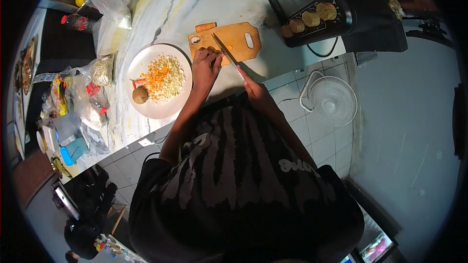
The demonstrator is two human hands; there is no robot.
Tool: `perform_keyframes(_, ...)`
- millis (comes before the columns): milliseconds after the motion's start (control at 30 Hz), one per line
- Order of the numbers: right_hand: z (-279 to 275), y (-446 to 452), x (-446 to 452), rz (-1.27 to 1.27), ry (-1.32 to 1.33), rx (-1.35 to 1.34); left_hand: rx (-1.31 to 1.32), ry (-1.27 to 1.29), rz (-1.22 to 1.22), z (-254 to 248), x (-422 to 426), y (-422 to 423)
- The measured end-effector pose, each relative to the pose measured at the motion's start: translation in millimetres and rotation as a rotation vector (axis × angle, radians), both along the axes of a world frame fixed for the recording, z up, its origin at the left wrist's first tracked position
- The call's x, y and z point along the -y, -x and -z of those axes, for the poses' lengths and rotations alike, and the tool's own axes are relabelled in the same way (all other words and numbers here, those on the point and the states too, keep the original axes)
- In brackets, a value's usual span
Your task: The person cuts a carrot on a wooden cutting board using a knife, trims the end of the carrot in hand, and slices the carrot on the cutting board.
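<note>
On the marble counter lies a wooden cutting board (237, 36) with a slotted handle. My left hand (206, 66) is at the board's near left edge, its fingers bent over a small orange-brown piece (213, 49) that is mostly hidden. My right hand (254, 87) is wrapped round the handle of a knife (225, 47), whose blade slants up and left over the board, beside the left fingertips. A carrot piece (205, 27) rests at the board's far left edge. Left of my hands, a white plate (161, 113) holds diced orange and pale pieces (165, 75), red chilies and a round brown item (140, 95).
A black appliance (319, 29) with wooden knobs stands at the back right. Plastic bags (109, 7), bottles (78, 22) and a blue-lidded container (73, 151) are on the left. A white fan (333, 101) stands on the floor at right. A person in black (85, 229) is at lower left.
</note>
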State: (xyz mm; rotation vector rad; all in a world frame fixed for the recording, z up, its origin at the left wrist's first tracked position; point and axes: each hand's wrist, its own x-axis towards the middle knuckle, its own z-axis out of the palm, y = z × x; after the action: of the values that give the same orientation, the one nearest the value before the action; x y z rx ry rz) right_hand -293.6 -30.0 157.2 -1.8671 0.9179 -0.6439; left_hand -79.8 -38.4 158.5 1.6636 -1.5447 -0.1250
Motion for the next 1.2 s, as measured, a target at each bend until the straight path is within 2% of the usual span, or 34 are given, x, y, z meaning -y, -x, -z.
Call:
perform_keyframes(67,-2.2,-1.2,-3.1,0.006,-0.012,-0.002,0.072,0.037,0.011,3.1,-0.7,-1.1)
perform_keyframes(267,-3.9,-6.3,-9.6,0.021,-0.137,-0.077,0.000,-0.016,-0.002,1.9,2.4,-3.3)
perform_keyframes(333,2.7,-9.1,-10.0,0.044,0.027,-0.010,-0.018,-0.039,-0.013,-0.7,2.6,-2.6)
perform_keyframes(467,7.1,-10.8,-10.0,0.056,0.022,-0.046,-0.061,-0.046,-0.014,-1.7,3.1,-2.1)
perform_keyframes(567,0.4,-12.1,-11.9,0.084,0.044,-0.141,-0.052,-0.119,-0.012,-1.8,3.7,-4.1)
perform_keyframes(633,-8.9,-14.1,-11.4,0.075,-0.029,-0.311,-0.040,-0.115,-0.013,-1.7,4.2,-4.7)
perform_keyframes(667,-4.5,-14.5,-12.9,0.077,-0.030,-0.310,-0.028,-0.115,-0.015,-1.2,3.4,-4.7)
perform_keyframes(733,4.5,-17.1,-13.5,0.135,0.153,-0.170,-0.024,-0.108,-0.023,-1.3,3.0,-4.2)
perform_keyframes(867,13.0,-20.3,-12.0,0.147,0.179,-0.049,-0.020,-0.051,-0.011,2.3,-0.3,-3.3)
perform_keyframes(933,16.4,-24.5,-10.9,0.186,0.279,0.067,-0.020,-0.053,-0.017,-0.1,-1.6,-2.7)
perform_keyframes(967,17.3,-23.0,-12.0,0.184,0.279,0.067,-0.020,-0.054,-0.022,-1.2,-2.2,-2.2)
perform_keyframes(1033,12.0,-20.1,-14.0,0.156,0.105,-0.049,-0.025,-0.034,-0.033,0.7,-2.1,-1.7)
perform_keyframes(1200,10.9,-18.7,-14.8,0.138,0.138,-0.014,-0.053,-0.044,-0.048,3.8,-1.5,-2.4)
